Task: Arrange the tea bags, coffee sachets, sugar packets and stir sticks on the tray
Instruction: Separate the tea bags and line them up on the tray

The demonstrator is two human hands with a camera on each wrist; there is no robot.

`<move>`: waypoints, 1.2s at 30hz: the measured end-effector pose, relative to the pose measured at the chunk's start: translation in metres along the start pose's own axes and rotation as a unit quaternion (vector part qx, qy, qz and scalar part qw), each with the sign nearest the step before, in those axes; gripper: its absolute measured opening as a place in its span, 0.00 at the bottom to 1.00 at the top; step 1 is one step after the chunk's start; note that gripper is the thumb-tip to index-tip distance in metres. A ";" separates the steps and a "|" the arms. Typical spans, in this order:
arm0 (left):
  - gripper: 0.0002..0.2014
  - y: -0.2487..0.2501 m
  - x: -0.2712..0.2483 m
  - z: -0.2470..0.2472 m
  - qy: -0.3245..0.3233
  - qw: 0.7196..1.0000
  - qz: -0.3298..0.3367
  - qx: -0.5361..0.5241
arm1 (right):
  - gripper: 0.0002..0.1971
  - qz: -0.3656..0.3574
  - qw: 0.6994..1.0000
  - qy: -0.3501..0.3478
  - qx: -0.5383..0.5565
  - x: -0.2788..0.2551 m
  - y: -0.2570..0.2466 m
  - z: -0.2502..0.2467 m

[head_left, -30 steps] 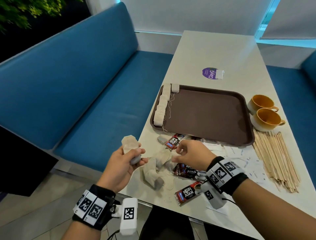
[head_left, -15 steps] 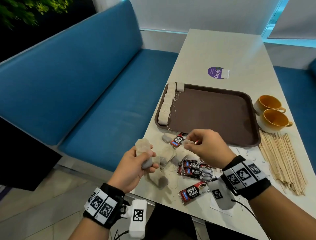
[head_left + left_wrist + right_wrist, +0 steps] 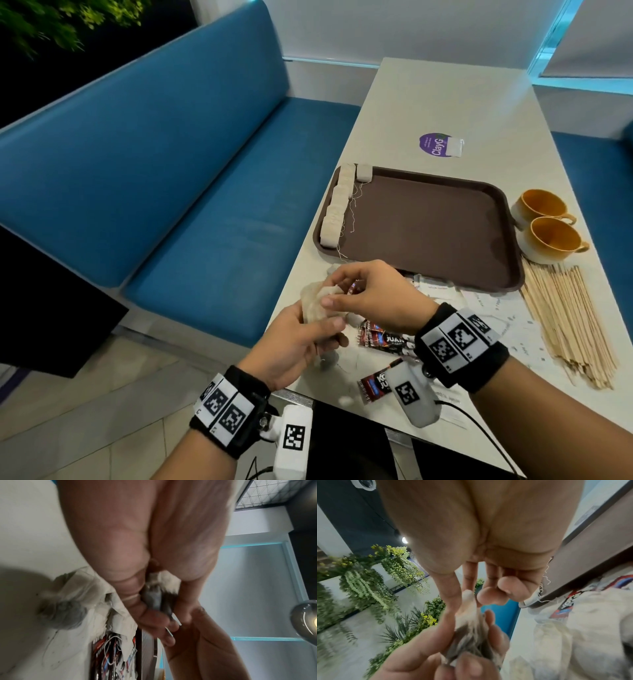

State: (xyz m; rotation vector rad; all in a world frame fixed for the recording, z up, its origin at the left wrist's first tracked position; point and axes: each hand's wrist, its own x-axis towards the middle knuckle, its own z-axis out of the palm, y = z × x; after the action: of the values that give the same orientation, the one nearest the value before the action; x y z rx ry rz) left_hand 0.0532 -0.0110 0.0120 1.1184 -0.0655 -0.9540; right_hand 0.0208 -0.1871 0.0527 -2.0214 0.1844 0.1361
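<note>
Left hand (image 3: 294,339) grip clamped on crumpled papery tea bags (image 3: 313,301); right hand (image 3: 370,298) pinches same bunch. Flat brown tray (image 3: 445,274) at 1 o'clock on counter (image 3: 479,102).

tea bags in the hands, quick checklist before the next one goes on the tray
1. Left hand grips a bunch of tea bags: ok.
2. Right hand pinches one bag from the bunch: ok.
3. That bag free of the rest: cannot tell, the fingers hide it.
4. Room on the tray beside the row of tea bags at its left edge: ok.
5. Strings untangled: cannot tell.
6. Coffee sachets and stir sticks on the tray: not ok, they lie on the table.
</note>
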 end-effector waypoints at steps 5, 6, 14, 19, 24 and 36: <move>0.07 0.006 -0.007 -0.025 0.129 0.991 0.037 -0.021 | 0.10 0.032 0.997 0.019 -0.064 0.005 0.010 0.008; 0.07 0.009 -0.009 -0.032 0.147 0.988 0.040 -0.027 | 0.11 0.038 0.994 -0.006 -0.104 0.005 0.013 0.012; 0.16 0.013 -0.016 -0.064 0.235 0.968 0.045 -0.078 | 0.25 0.047 0.937 -0.093 -0.333 0.004 0.032 0.063; 0.19 0.008 -0.015 -0.059 0.233 0.967 0.028 -0.099 | 0.21 0.047 0.939 -0.094 -0.326 0.006 0.033 0.059; 0.15 0.004 -0.013 -0.052 0.227 0.968 0.011 -0.102 | 0.09 0.095 0.963 -0.101 -0.233 0.001 0.030 0.030; 0.16 -0.008 -0.014 -0.007 0.114 0.990 -0.031 -0.081 | 0.09 0.064 0.992 -0.091 0.060 -0.003 0.002 0.031</move>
State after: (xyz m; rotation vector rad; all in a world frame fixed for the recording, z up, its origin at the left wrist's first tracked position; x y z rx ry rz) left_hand 0.0430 0.0023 0.0080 1.0762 0.2303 -0.8652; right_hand 0.0168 -0.1599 0.0374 -1.8666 0.2029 0.3803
